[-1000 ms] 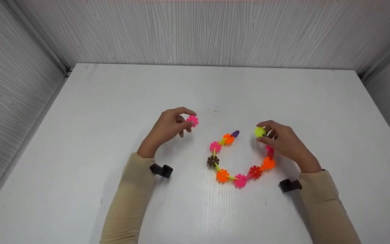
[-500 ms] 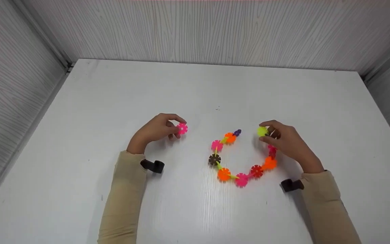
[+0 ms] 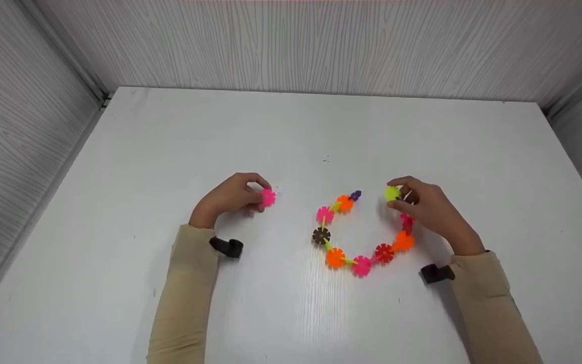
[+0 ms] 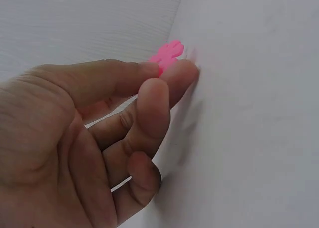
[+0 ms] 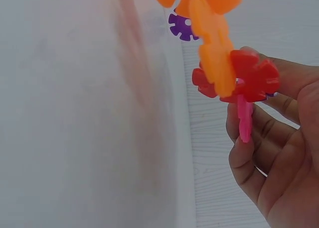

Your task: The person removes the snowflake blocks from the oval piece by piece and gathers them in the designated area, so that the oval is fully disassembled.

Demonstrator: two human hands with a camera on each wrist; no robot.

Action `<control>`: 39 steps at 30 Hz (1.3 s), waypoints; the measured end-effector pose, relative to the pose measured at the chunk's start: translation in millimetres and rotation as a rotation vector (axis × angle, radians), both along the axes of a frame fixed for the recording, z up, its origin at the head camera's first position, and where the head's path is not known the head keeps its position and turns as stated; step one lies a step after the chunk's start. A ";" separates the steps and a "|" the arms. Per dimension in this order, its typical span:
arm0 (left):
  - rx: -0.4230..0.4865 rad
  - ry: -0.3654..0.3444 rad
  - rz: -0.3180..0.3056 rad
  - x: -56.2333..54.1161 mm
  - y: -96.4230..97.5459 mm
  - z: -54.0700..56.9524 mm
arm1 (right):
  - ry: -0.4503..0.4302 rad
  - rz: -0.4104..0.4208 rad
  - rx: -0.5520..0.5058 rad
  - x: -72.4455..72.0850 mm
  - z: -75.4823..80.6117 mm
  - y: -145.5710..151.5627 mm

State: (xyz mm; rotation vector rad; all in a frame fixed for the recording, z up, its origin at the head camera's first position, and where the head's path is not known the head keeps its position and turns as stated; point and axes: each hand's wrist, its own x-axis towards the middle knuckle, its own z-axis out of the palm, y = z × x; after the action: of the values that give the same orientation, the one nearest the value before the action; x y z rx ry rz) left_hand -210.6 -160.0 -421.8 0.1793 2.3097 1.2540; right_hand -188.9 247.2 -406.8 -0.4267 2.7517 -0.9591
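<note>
My left hand pinches a pink notched snowflake disc between thumb and finger, low over the white table. In the left wrist view the disc shows beyond the fingertips, which are right by the tabletop. A chain of interlocked plastic snowflake discs curves in an open ring between the hands. With thumb and fingers, my right hand holds the chain's yellow-green end disc. At the other end sits a purple disc. Red and orange discs hang close by the right fingers in the right wrist view.
The white tabletop lies under both arms. Wood-grain panels stand at the back and on both sides. Black wrist straps with camera mounts stick out from both tan sleeves. Small dark specks mark the table beyond the chain.
My left hand has moved left and slightly nearer, carrying the pink disc away from the chain and lower. The right hand stays almost in place with the chain's yellow-green end.
</note>
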 end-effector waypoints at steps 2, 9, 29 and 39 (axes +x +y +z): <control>0.002 0.001 -0.002 -0.6 0.6 -1.6 | -0.006 -0.002 0.006 0.3 -0.1 0.2; -0.037 0.005 -0.001 -0.4 1.8 -2.1 | -0.012 0.008 0.001 1.5 -1.5 -1.7; -0.058 -0.015 0.019 1.6 5.1 1.3 | -0.039 0.003 0.024 1.6 -0.8 -1.1; -0.091 0.033 -0.012 0.4 3.7 0.2 | -0.045 0.005 0.021 1.5 -1.4 -1.4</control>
State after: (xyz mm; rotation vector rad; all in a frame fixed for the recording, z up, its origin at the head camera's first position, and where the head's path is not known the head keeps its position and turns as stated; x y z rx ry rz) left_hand -210.2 -156.3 -421.6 0.1842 2.3850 1.1451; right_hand -187.5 245.8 -408.2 -0.4033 2.7167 -0.9258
